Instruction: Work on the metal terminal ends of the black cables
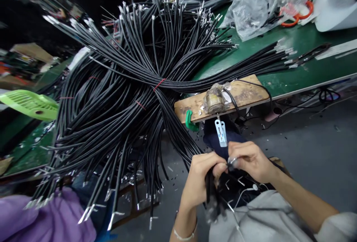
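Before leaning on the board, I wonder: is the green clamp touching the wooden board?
Touching: the head view shows the green clamp hooked over the wooden board's near edge.

A long green-topped counter (309, 67) with a pale edge runs diagonally above a smooth grey floor (320, 134) flecked with small dark scraps. Whitish light glints off the green surface; the upper-left background is dark and blurred.
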Motion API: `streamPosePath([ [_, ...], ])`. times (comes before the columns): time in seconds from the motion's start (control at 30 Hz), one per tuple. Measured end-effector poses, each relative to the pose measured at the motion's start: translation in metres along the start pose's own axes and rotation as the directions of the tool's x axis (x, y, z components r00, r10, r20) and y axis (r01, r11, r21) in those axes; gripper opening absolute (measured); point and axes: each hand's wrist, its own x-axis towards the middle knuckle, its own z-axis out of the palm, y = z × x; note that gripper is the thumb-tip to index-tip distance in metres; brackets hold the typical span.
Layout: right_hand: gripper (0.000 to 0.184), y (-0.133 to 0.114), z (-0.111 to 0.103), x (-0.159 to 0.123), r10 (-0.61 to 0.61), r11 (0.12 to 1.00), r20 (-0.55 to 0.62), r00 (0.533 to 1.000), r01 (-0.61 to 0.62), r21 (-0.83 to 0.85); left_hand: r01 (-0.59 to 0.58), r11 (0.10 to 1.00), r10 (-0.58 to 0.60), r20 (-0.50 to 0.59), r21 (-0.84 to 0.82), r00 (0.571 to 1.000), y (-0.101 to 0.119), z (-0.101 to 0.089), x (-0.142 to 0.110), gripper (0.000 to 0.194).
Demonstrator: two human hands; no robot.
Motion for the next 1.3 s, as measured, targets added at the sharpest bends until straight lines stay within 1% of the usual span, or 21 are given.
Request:
streamPosePath([
  [0.03,0.037,0.001,0.001,-0.001,0.072,0.980,0.074,0.995,-0.084,0.182,-0.046,0.998,0.047,0.012,-0.053,0.999,-0.002,-0.002,-0.001,0.029],
  [0.07,0.040,0.002,0.002,-0.001,0.148,0.925,0.139,0.979,-0.187,0.331,-0.078,0.993,0.078,0.003,-0.094,0.997,-0.004,-0.003,-0.002,0.028],
  [0.1,0.043,0.003,0.003,0.000,0.224,0.860,0.189,0.956,-0.286,0.423,-0.097,0.988,0.095,-0.027,-0.118,0.995,-0.006,-0.003,-0.004,0.027],
  [0.13,0.043,0.004,0.003,0.002,0.295,0.809,0.223,0.929,-0.367,0.458,-0.109,0.986,0.101,-0.070,-0.128,0.992,-0.008,-0.001,-0.005,0.025],
  [0.17,0.042,0.005,0.001,0.006,0.352,0.786,0.238,0.905,-0.424,0.451,-0.111,0.986,0.096,-0.114,-0.126,0.989,-0.010,0.002,-0.006,0.022],
  [0.23,0.040,0.005,-0.006,0.016,0.424,0.793,0.204,0.883,-0.470,0.387,-0.096,0.990,0.074,-0.195,-0.105,0.978,-0.013,0.008,-0.008,0.017],
  [0.27,0.039,0.005,-0.011,0.023,0.440,0.807,0.147,0.886,-0.462,0.368,-0.084,0.992,0.061,-0.225,-0.094,0.973,-0.013,0.011,-0.008,0.016],
  [0.33,0.038,0.000,-0.021,0.037,0.445,0.844,-0.010,0.895,-0.416,0.338,-0.062,0.995,0.039,-0.262,-0.079,0.964,-0.013,0.015,-0.007,0.014],
  [0.4,0.036,-0.006,-0.026,0.051,0.412,0.888,-0.152,0.898,-0.359,0.288,-0.066,0.995,0.041,-0.296,-0.076,0.954,-0.011,0.016,-0.005,0.014],
  [0.43,0.035,-0.009,-0.027,0.056,0.391,0.904,-0.186,0.901,-0.339,0.261,-0.075,0.994,0.046,-0.320,-0.081,0.946,-0.010,0.017,-0.003,0.014],
  [0.5,0.034,-0.013,-0.023,0.063,0.369,0.913,-0.173,0.913,-0.321,0.252,-0.100,0.989,0.051,-0.394,-0.107,0.918,-0.008,0.018,-0.001,0.014],
  [0.53,0.036,-0.014,-0.019,0.064,0.373,0.903,-0.152,0.915,-0.320,0.288,-0.111,0.986,0.046,-0.434,-0.125,0.900,-0.008,0.019,0.001,0.013],
  [0.63,0.042,-0.009,-0.007,0.064,0.416,0.815,-0.107,0.903,-0.318,0.485,-0.119,0.979,0.011,-0.541,-0.165,0.841,-0.005,0.022,0.005,0.010],
  [0.67,0.042,-0.007,-0.005,0.063,0.431,0.774,-0.097,0.897,-0.312,0.552,-0.108,0.980,-0.002,-0.553,-0.166,0.833,-0.004,0.023,0.006,0.009],
  [0.7,0.042,-0.005,-0.002,0.062,0.442,0.735,-0.092,0.892,-0.302,0.606,-0.090,0.983,-0.012,-0.546,-0.159,0.838,-0.003,0.024,0.008,0.008],
  [0.77,0.039,-0.002,0.000,0.061,0.454,0.680,-0.082,0.887,-0.286,0.675,-0.033,0.990,-0.038,-0.489,-0.137,0.872,-0.002,0.024,0.010,0.007],
  [0.87,0.036,-0.001,0.000,0.060,0.456,0.637,-0.059,0.888,-0.279,0.719,0.041,0.993,-0.083,-0.398,-0.114,0.913,0.001,0.023,0.012,0.011],
  [1.0,0.038,0.005,-0.002,0.056,0.453,0.573,0.027,0.891,-0.314,0.757,0.067,0.992,-0.102,-0.373,-0.105,0.922,0.003,0.020,0.011,0.012],
  [1.13,0.039,0.022,-0.012,0.046,0.498,0.513,0.023,0.867,-0.316,0.798,0.014,0.995,-0.048,-0.360,-0.098,0.932,0.002,0.018,0.008,0.008],
  [1.2,0.037,0.028,-0.019,0.037,0.503,0.528,-0.001,0.864,-0.306,0.792,-0.027,0.995,-0.008,-0.359,-0.093,0.933,0.000,0.018,0.006,0.006],
  [1.3,0.028,0.029,-0.030,0.022,0.476,0.653,-0.086,0.875,-0.285,0.702,-0.095,0.993,0.062,-0.368,-0.072,0.928,-0.004,0.018,0.002,0.004],
])
